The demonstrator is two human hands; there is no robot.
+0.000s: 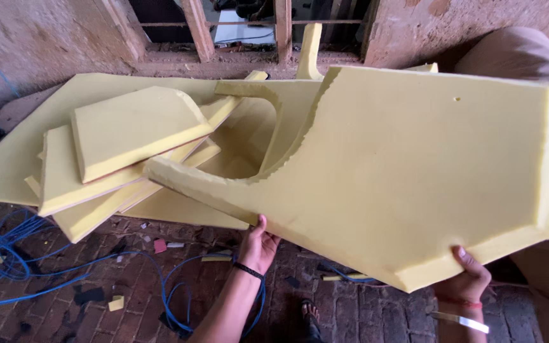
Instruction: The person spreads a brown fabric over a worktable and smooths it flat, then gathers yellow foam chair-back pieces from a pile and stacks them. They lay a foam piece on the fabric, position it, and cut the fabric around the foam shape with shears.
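We held a large yellow foam panel (pixel 414 171) up in front of us, its long axis running from lower right up toward the left, where a curved cut-out arm reached over the pile of foam pieces (pixel 122 146). Our left hand (pixel 257 244) gripped the near edge below that cut-out, fingers closed under the foam, while our right hand (pixel 468 276) clasped the pointed lower corner, nearer to us. Blue cable (pixel 27 254) lay on the brick floor (pixel 351 311) beneath.
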